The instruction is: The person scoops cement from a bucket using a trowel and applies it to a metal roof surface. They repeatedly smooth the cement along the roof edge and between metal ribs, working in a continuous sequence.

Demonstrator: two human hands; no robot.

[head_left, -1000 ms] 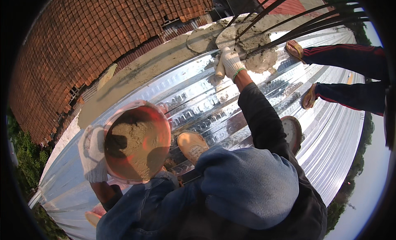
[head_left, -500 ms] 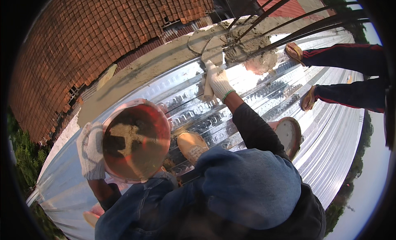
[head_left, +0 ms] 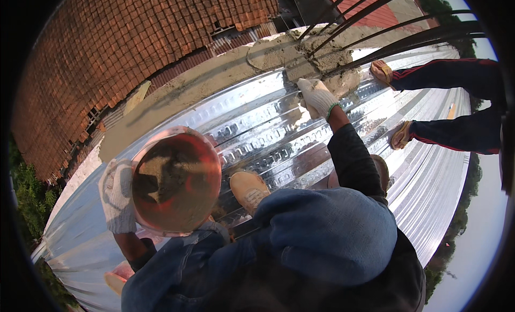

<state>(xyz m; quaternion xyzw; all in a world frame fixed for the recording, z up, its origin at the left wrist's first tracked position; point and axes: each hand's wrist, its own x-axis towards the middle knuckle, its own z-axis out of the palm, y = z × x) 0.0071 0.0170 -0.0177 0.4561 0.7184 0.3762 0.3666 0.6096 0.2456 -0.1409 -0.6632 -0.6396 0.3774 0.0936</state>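
My left hand, in a white knit glove, grips the outer side of a reddish bucket that stands tilted toward me. Wet grey mortar lies inside it. Out in front, my right hand, also gloved, is closed round a trowel whose handle is mostly hidden by the glove. The trowel's blade lies against mortar at the wall's top edge. Beyond the blade, a rough mound of mortar sits round the foot of several dark steel bars.
Ribbed shiny metal decking spreads under my feet. A smoothed mortar strip follows its far edge, with a tiled roof beyond. Another person's sandalled feet stand at right. Another bucket is partly behind my right arm.
My right hand has moved right with the trowel, along the mortar toward the steel bars. My left hand stays at the bucket.
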